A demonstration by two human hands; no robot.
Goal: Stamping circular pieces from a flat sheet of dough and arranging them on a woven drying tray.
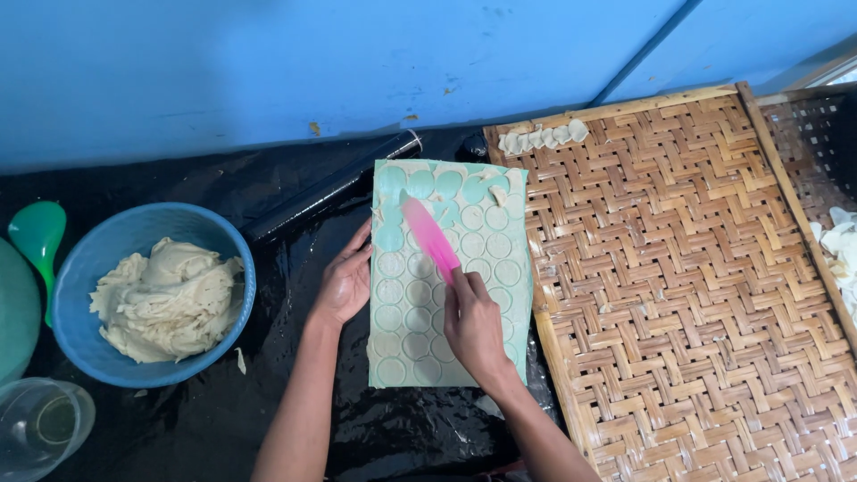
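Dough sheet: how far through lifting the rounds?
Done: a short row of lifted rounds lies on the woven tray, and the green mat shows bare circles at its top. In hand: right hand works a pink scraper there; left hand steadies the edge. Left: most cut rounds below, plus bowl dough.
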